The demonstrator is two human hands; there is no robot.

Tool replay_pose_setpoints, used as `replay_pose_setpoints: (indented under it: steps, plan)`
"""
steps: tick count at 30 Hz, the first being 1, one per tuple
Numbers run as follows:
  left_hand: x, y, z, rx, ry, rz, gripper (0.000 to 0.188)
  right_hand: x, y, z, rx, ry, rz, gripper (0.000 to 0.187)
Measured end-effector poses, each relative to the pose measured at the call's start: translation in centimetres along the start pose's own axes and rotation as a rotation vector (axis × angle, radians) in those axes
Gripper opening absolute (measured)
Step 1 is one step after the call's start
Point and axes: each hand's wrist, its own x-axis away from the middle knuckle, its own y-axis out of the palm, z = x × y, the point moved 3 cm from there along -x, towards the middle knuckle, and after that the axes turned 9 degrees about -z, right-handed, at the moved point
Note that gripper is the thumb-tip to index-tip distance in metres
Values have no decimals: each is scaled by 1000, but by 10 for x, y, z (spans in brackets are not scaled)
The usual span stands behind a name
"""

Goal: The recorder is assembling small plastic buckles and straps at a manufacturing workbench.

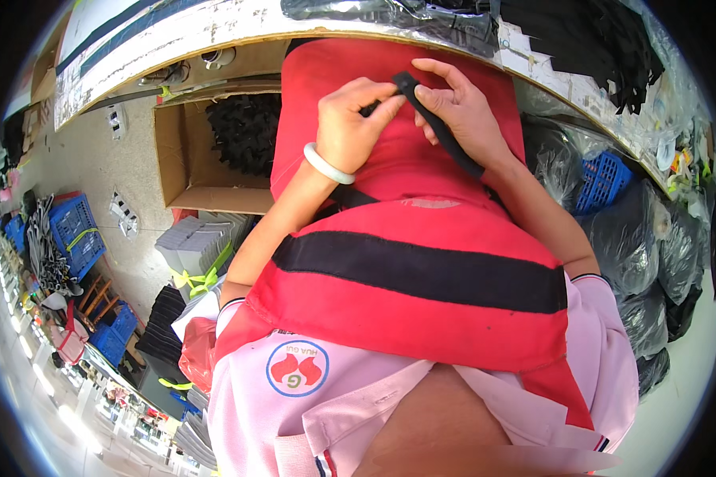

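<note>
Black fabric strip [445,141], got it pinched in left hand [348,119] and right hand [473,119], super close together, over a red apron [398,217], right by the desk [243,22].

Left hand [358,119] and right hand [463,115] at 1 strap [446,137], apron [406,179] beneath. Table [239,33] ahead. Left: cardboard box [223,199], heap [247,131] inside. Right: basket [603,181] among plastic bags [624,242].

Round blue-ringed logo [297,368] with upside-down lettering on the pink shirt [243,409], plus some half-hidden dark characters [288,331] by the red apron [410,334].
</note>
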Motion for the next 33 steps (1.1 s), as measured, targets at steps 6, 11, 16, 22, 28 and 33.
replay_pose_setpoints:
  steps: [6, 11, 16, 22, 28, 33]
  plan:
    - [6, 3, -6, 321, -214, -68, 14, -10, -5, 5, -144, 119, -148, 31]
    - [10, 16, -29, 1055, -688, -77, 22, -13, -4, 17, 338, -328, 75, 19]
    - [4, 8, -17, 900, -568, 49, 20, 12, 14, -28, 249, -544, 150, 11]
    - [3, 6, -10, 728, -457, 125, 19, 5, 1, -13, 277, 11, -18, 16]
    - [9, 8, -3, 508, -297, 111, 16, -1, 1, -6, 189, 97, -22, 17]
    - [6, -2, 2, 585, -219, 54, 13, -4, 10, -6, -6, -50, 67, 20]
